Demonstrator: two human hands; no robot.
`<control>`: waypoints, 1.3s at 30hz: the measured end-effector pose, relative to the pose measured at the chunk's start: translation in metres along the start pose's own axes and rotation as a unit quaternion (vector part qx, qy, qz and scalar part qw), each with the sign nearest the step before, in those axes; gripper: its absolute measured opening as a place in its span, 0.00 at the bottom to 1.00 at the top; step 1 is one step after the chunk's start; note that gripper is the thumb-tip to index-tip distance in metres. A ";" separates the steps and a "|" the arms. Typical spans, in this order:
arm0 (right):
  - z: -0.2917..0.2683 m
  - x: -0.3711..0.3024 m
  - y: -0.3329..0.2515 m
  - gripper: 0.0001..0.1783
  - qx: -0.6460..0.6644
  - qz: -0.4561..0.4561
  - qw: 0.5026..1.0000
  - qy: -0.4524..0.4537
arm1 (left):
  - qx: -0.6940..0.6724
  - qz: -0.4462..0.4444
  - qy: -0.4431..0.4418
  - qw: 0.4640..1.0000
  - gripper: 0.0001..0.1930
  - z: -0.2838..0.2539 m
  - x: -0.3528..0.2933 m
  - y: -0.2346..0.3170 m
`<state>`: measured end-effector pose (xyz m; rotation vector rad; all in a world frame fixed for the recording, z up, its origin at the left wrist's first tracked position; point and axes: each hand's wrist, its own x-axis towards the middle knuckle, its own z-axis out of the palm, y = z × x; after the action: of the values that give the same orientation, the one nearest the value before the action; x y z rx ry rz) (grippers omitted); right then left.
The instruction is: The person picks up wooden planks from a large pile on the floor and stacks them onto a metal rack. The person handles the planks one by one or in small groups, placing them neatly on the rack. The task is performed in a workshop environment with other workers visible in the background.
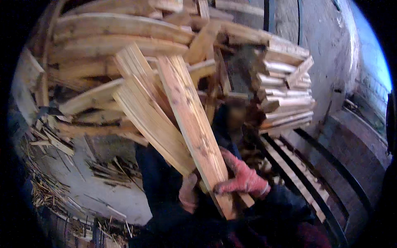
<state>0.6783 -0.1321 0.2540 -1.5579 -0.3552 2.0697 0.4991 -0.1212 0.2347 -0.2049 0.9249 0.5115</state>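
I hold a bundle of rough wooden boards slanting up and to the left in front of me. My right hand [244,177], in a red-pink glove, is closed around the lower part of a long reddish board [194,124] with its thumb and fingers on either side. My left hand [189,193], in a similar glove, is closed at the lower end of the paler boards [151,124] beside it. Most of its fingers are hidden. A short wood end [247,200] shows just below my right hand.
Loose planks [124,25] lie heaped ahead and left. A neat stack of boards [287,93] stands at right against a wall [322,53]. Dark metal bars [318,153] run along the right. Splinters and scraps [113,171] litter the floor [99,196] at left.
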 end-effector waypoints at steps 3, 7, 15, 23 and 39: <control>-0.009 -0.001 0.049 0.54 0.011 0.020 0.998 0.061 | 0.000 -0.050 0.065 0.997 0.31 -0.025 0.011 -0.014; -0.006 0.017 0.097 0.43 0.291 0.141 0.945 0.038 | -0.013 -0.102 0.110 0.989 0.25 -0.058 0.059 -0.029; 0.001 -0.004 0.062 0.41 0.175 0.048 0.983 0.018 | 0.291 -0.061 0.088 0.951 0.27 -0.043 0.058 -0.031; 0.051 -0.072 -0.025 0.43 0.139 -0.111 0.982 0.068 | 0.229 0.055 0.009 0.972 0.31 0.027 0.009 0.007; 0.107 -0.013 -0.068 0.49 -0.225 -0.143 0.963 0.046 | -0.005 0.234 0.014 0.972 0.30 0.012 -0.055 0.070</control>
<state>0.5963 -0.0727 0.3313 -1.7246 -1.0102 1.7611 0.4455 -0.0745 0.2892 0.0017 1.0010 0.9497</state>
